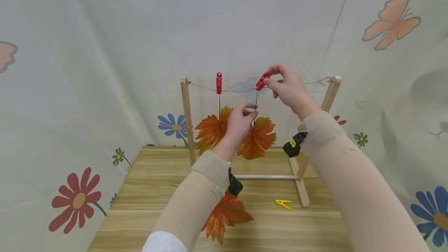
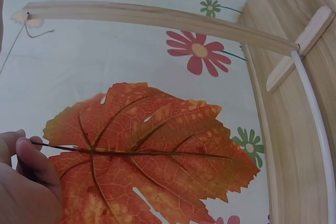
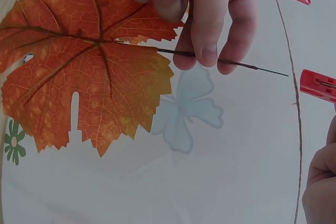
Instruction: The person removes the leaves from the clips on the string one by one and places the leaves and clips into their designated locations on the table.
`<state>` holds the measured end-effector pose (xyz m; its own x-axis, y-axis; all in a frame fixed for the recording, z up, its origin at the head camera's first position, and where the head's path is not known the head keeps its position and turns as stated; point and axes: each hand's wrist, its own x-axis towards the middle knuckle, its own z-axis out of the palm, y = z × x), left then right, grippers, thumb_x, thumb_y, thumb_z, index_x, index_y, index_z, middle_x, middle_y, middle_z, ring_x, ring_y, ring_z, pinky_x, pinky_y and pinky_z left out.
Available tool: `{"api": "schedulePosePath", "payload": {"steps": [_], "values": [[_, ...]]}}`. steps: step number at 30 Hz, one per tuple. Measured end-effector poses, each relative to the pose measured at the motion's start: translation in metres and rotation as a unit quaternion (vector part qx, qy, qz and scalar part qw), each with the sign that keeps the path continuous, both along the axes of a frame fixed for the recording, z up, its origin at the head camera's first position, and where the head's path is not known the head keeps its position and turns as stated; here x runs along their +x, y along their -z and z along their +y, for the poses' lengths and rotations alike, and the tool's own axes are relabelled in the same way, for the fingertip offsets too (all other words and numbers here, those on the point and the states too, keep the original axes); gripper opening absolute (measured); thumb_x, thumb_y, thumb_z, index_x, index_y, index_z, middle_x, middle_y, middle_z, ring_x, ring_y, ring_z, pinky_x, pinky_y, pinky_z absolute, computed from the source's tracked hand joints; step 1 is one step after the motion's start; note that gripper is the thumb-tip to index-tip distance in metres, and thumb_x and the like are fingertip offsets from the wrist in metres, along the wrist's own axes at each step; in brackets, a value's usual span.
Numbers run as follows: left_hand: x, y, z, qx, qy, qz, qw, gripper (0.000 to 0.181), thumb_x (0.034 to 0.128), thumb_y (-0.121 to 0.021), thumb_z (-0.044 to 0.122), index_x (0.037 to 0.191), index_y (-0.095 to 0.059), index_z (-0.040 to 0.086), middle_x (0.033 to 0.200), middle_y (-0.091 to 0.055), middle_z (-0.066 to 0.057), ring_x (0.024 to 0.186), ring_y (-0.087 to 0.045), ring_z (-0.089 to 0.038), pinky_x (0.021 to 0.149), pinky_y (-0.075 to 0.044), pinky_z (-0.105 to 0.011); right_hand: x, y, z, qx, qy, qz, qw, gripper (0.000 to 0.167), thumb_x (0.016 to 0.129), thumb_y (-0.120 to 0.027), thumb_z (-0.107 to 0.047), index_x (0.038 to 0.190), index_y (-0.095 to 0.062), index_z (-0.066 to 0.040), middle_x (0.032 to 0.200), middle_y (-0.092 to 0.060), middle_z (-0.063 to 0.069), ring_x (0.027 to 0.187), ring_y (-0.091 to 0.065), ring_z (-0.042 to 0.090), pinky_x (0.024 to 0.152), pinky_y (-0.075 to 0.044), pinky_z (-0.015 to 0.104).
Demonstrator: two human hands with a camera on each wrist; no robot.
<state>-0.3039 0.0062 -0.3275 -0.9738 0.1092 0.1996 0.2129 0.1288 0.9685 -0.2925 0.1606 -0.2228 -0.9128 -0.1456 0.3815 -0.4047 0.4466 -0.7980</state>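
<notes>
My left hand point(image 1: 241, 121) pinches the dark stem of an orange-red artificial maple leaf point(image 2: 147, 145) between thumb and fingers. In the right wrist view the stem's thin tip points toward the twine point(image 3: 299, 140) and ends just short of it. Above it, my right hand point(image 1: 288, 88) pinches a red clothespin point(image 3: 319, 85), whose front end lies close to the twine; whether it grips the twine I cannot tell. To the left, another red clothespin point(image 1: 219, 83) sits on the twine, and a second orange leaf point(image 1: 209, 129) hangs below it by its stem.
The twine runs between two wooden posts point(image 1: 187, 119) of a stand with a white crossbar point(image 1: 266, 176). On the wooden table point(image 1: 154, 189) lie a third leaf point(image 1: 229, 215), partly hidden by my left arm, and a yellow clothespin point(image 1: 283, 204). A printed curtain point(image 1: 115, 49) hangs behind.
</notes>
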Motion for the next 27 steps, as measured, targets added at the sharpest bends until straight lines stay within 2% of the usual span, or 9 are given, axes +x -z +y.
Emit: {"api": "schedulePosePath", "payload": {"steps": [6, 14, 22, 27], "values": [[0.002, 0.005, 0.000, 0.009, 0.003, -0.003, 0.9999, 0.016, 0.0928, -0.060, 0.021, 0.109, -0.063, 0.022, 0.086, -0.056, -0.005, 0.049, -0.044, -0.018, 0.045, -0.043, -0.024, 0.000, 0.003, 0.003, -0.016, 0.004, 0.006, 0.9998, 0.023, 0.094, -0.057, -0.022, 0.113, -0.049, -0.014, 0.115, -0.050, 0.001, 0.056, -0.045, 0.020, 0.053, -0.041, 0.027], [0.007, 0.010, -0.004, 0.034, 0.006, -0.014, 0.9993, 0.015, 0.0917, -0.062, 0.021, 0.107, -0.064, 0.023, 0.084, -0.055, -0.005, 0.043, -0.040, -0.018, 0.041, -0.040, -0.026, 0.006, 0.013, 0.012, -0.032, 0.001, 0.018, 0.9993, 0.031, 0.093, -0.058, -0.022, 0.119, -0.048, -0.010, 0.118, -0.050, 0.004, 0.053, -0.044, 0.019, 0.053, -0.043, 0.027], [0.011, 0.018, -0.006, 0.042, 0.004, -0.027, 0.9987, 0.014, 0.0903, -0.064, 0.022, 0.104, -0.064, 0.026, 0.083, -0.056, -0.004, 0.042, -0.040, -0.017, 0.038, -0.039, -0.023, 0.017, 0.032, 0.021, -0.048, 0.013, 0.012, 0.9987, 0.042, 0.091, -0.060, -0.031, 0.127, -0.048, -0.014, 0.122, -0.052, 0.003, 0.058, -0.050, 0.022, 0.054, -0.046, 0.024], [0.014, 0.023, -0.006, 0.059, 0.006, -0.040, 0.9974, 0.014, 0.0901, -0.064, 0.021, 0.103, -0.064, 0.025, 0.083, -0.055, -0.005, 0.042, -0.039, -0.017, 0.039, -0.038, -0.024, 0.020, 0.047, 0.023, -0.064, 0.007, 0.018, 0.9977, 0.046, 0.091, -0.060, -0.028, 0.134, -0.047, -0.018, 0.123, -0.052, 0.004, 0.056, -0.052, 0.022, 0.051, -0.045, 0.023]]}}
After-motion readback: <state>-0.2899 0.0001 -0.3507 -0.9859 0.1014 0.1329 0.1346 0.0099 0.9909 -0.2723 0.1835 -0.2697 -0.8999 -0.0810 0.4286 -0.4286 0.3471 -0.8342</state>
